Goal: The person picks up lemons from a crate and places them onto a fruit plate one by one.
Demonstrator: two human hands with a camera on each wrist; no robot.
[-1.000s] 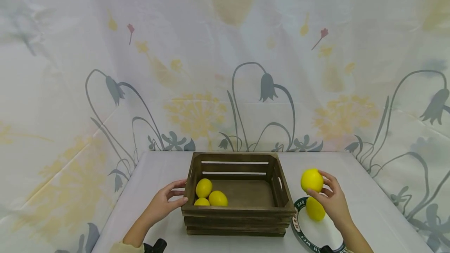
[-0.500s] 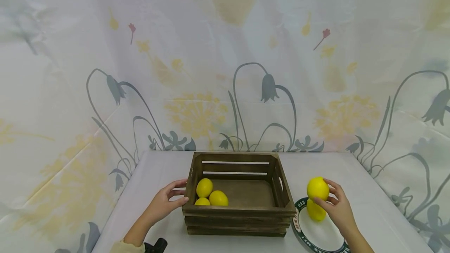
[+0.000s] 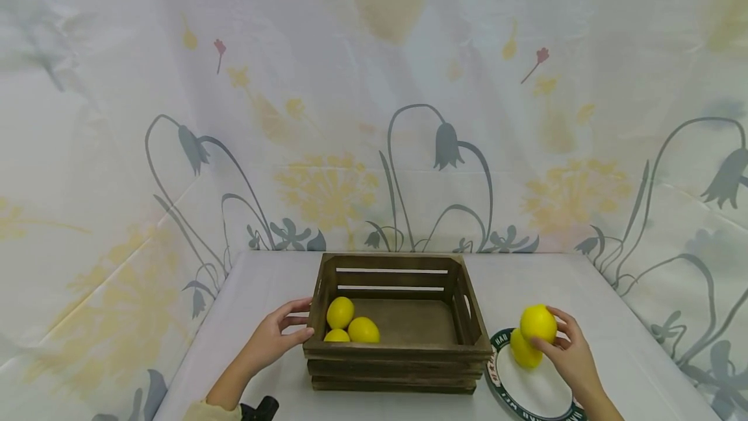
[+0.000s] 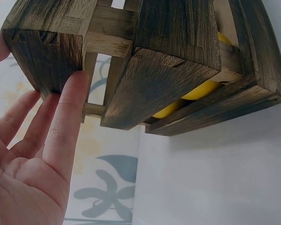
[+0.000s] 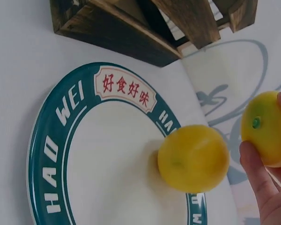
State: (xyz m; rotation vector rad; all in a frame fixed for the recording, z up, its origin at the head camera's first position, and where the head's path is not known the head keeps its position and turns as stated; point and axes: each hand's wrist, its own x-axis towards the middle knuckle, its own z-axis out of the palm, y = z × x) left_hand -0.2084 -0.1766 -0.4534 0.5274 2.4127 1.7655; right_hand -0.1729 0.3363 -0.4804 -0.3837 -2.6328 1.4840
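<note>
A brown slatted wooden crate (image 3: 397,355) holds three yellow lemons (image 3: 363,330) in its near left corner. My left hand (image 3: 270,342) rests its fingers against the crate's left side; the left wrist view has the fingertips on the top slat (image 4: 47,56). On the right, my right hand (image 3: 573,353) pinches a lemon (image 3: 538,323) between thumb and fingers, above the white plate (image 3: 534,395) with a green rim. Another lemon (image 5: 193,158) lies on that plate, partly hidden by the held one in the head view.
The plate stands close to the crate's right front corner on a white table (image 3: 280,395). A floral curtain (image 3: 350,115) hangs behind and along both sides. A black device (image 3: 260,408) sits at my left wrist.
My right hand has moved right and down toward the plate with the lemon in its grip. The left hand stays at the crate's side.
</note>
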